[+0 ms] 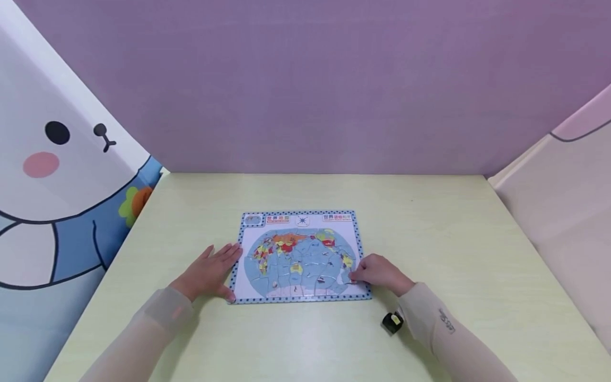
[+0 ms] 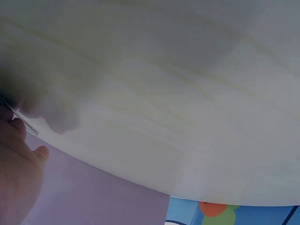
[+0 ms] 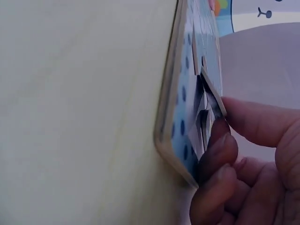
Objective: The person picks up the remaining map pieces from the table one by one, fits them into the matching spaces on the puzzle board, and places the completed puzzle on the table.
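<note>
A world map jigsaw puzzle (image 1: 296, 265) in a white tray with a blue dotted border lies flat on the table. My left hand (image 1: 210, 269) rests on the tray's left edge with its fingers spread; the left wrist view shows only part of that hand (image 2: 21, 164). At the map's lower right, my right hand (image 1: 381, 271) pinches a puzzle piece. In the right wrist view, thumb and finger of the right hand (image 3: 248, 159) hold this thin piece (image 3: 213, 93) tilted up from the tray, over a gap among the pieces.
The pale wooden table (image 1: 305, 345) extends around the puzzle. A purple panel (image 1: 324, 90) stands at its back, with a cartoon-printed cloth (image 1: 57, 212) on the left and a pale cloth (image 1: 568, 212) on the right. A small black device (image 1: 392, 322) is at the right wrist.
</note>
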